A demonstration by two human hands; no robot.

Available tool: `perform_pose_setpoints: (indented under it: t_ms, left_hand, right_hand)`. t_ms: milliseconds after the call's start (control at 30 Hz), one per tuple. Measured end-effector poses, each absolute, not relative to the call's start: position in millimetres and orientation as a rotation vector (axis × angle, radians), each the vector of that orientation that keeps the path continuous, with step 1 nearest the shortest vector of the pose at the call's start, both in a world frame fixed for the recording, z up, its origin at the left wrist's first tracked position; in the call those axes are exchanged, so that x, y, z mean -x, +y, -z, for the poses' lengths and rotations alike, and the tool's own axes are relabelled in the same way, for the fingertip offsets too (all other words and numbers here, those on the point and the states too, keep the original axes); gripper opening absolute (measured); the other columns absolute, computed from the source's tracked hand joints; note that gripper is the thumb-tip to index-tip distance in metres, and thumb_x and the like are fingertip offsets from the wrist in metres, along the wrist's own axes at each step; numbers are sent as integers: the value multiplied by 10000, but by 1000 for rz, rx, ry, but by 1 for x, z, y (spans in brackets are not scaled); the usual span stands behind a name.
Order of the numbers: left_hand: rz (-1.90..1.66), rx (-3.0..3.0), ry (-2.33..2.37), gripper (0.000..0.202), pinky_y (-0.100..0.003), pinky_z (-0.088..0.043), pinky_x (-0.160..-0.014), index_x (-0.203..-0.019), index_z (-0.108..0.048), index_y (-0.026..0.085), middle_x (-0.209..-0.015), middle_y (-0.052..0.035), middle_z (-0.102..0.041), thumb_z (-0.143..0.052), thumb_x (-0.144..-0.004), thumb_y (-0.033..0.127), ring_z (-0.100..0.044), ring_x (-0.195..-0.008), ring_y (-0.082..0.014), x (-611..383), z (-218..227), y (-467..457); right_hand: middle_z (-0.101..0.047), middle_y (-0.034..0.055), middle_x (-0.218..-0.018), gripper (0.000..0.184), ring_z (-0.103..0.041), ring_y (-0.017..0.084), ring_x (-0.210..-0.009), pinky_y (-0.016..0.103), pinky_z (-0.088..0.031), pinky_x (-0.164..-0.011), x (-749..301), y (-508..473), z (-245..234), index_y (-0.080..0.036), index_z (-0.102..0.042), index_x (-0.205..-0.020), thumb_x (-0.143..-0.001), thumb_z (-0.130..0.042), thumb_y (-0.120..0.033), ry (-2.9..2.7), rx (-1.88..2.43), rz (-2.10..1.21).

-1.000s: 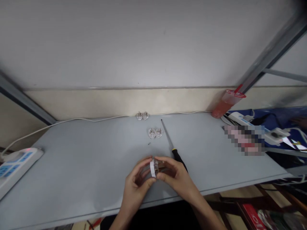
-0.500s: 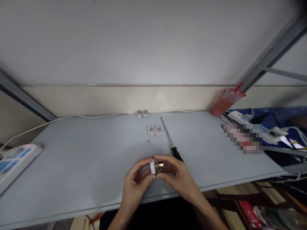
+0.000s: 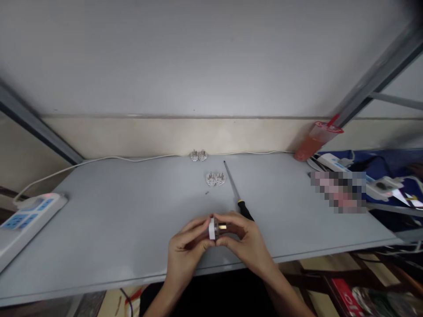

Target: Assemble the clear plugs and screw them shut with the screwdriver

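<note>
Between both hands, over the front part of the table, is a small plug [image 3: 212, 229] with a white body, a clear-looking section and brass prongs pointing right. My left hand [image 3: 189, 240] grips its white side with thumb and fingers. My right hand [image 3: 243, 235] pinches the clear, pronged side. Just beyond my right hand lies a screwdriver [image 3: 243, 207] with a black and yellow handle, its shaft pointing away. Clear plug parts with metal pins [image 3: 216, 178] lie past my hands, and a tiny screw-like piece [image 3: 207, 192] is near them.
More pinned plug parts [image 3: 198, 155] sit by the wall along a white cable [image 3: 148, 158]. A power strip [image 3: 33, 220] lies at the left, another power strip [image 3: 333, 163] at the right. A cup with red drink [image 3: 310, 143] leans at the back right beside a blurred-out item [image 3: 339, 191].
The view has shifted slightly, so the table things appear a little further right. Both hands keep hold of the plug, and the left fingers have closed in slightly around it.
</note>
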State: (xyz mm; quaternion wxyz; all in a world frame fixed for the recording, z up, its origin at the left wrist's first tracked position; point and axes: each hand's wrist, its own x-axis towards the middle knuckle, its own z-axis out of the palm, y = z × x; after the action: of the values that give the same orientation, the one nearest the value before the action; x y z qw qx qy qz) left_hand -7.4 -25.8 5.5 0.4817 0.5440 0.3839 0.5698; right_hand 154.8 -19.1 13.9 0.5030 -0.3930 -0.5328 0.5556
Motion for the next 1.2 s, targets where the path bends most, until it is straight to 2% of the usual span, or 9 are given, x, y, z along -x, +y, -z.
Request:
perform_pose_setpoints:
  t_ms: [167,333,567,700,800,900,1000,1067,1200]
  left_hand:
    - [-1432,-1379,981,323,-280,-579,-852,-1039,-740,328,-1099,-46,-742,-772,-746,196,-704,-983,-205,7,-7,-26]
    - [-1467,-1257,942,303,-264,-570,-864,-973,-762,333,-1083,-33,-753,-814,-699,215,-707,-988,-199,4,-5,-23]
    - [-1484,-1059,879,291,-346,-507,-980,-984,-765,309,-1133,-36,-727,-816,-700,267,-657,-1090,-221,0,-4,-16]
    - [-1232,-1215,990,296,-386,-487,-1002,-1052,-743,215,-1127,-78,-723,-742,-767,296,-661,-1079,-240,12,-8,0]
    - [-982,-1384,1051,307,-409,-513,-967,-1077,-712,174,-1116,-94,-734,-679,-799,301,-690,-1026,-247,23,-10,15]
    - [-754,-1701,1113,347,-358,-553,-896,-1142,-672,137,-1104,-104,-739,-595,-833,274,-713,-969,-226,32,-12,27]
    - [-592,-2025,1269,362,-322,-560,-849,-1172,-656,122,-1094,-107,-741,-557,-845,243,-719,-930,-215,37,-20,40]
    - [-554,-2108,1331,342,-346,-548,-853,-1150,-672,127,-1068,-111,-747,-551,-845,225,-715,-924,-236,37,-26,52]
    - [-499,-2233,1406,278,-374,-527,-841,-1062,-713,138,-1032,-128,-748,-577,-822,175,-706,-900,-272,27,-30,79]
  right_hand:
    - [-595,10,-923,419,-650,127,-879,265,-588,-826,-152,-19,-12,-311,-705,-1069,-676,-774,-182,-1294,923,-1268]
    - [-553,22,-961,424,-619,123,-910,288,-587,-847,-148,-22,-15,-336,-667,-1140,-743,-725,-198,-1335,896,-1192]
    - [-548,29,-994,429,-617,123,-943,279,-579,-838,-147,-14,-11,-322,-604,-1225,-804,-668,-273,-1463,937,-1019]
    - [-576,57,-1007,403,-618,131,-908,287,-567,-822,-146,-6,-4,-229,-603,-1212,-810,-622,-251,-1563,1131,-808]
    - [-590,71,-949,359,-599,167,-872,351,-538,-831,-140,-3,-2,-171,-643,-1120,-765,-602,-201,-1664,1333,-606]
    - [-600,99,-902,257,-587,232,-857,433,-509,-813,-132,-2,-1,-135,-678,-973,-740,-589,-196,-1785,1512,-445]
    - [-597,115,-848,178,-579,270,-840,452,-497,-769,-124,-3,2,-114,-672,-875,-755,-583,-211,-1879,1628,-329]
    - [-599,121,-873,205,-576,280,-863,449,-497,-777,-123,-4,4,-110,-665,-894,-774,-605,-265,-1928,1655,-274]
    - [-589,122,-988,396,-559,251,-938,408,-496,-849,-139,-11,-1,-120,-618,-1117,-851,-555,-407,-1977,1638,-177]
